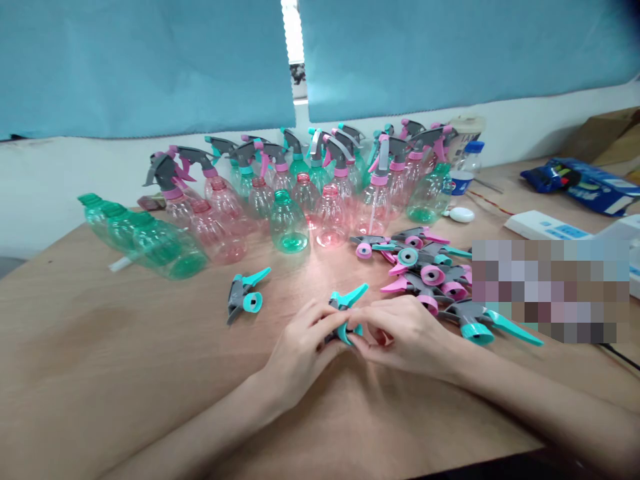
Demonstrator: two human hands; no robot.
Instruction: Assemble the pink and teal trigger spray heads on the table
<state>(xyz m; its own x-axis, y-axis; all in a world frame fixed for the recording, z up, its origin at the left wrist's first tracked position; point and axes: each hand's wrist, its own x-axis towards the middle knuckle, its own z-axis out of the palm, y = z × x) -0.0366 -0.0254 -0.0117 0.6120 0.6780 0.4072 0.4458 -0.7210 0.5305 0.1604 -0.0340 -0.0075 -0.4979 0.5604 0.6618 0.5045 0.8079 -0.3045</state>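
Observation:
My left hand [300, 350] is closed around a grey and turquoise spray trigger head [356, 293] above the front of the table. My right hand [400, 333] meets it from the other side, thumb and fingers pinched at the turquoise collar. Whether a small part sits between those fingertips is hidden. Left of my hands lies another turquoise spray head [253, 302] on its side. A pile of grey spray heads with pink and turquoise parts [433, 275] lies beyond my right hand, and a turquoise one [477, 332] is close to my right wrist.
Clear plastic bottles, some open like the green one [289, 223], others topped with spray heads, stand across the back. Several green bottles [170, 250] lean or lie at left. At right are a paper cup [461, 183], a blue packet [595, 187] and a white power strip [545, 227].

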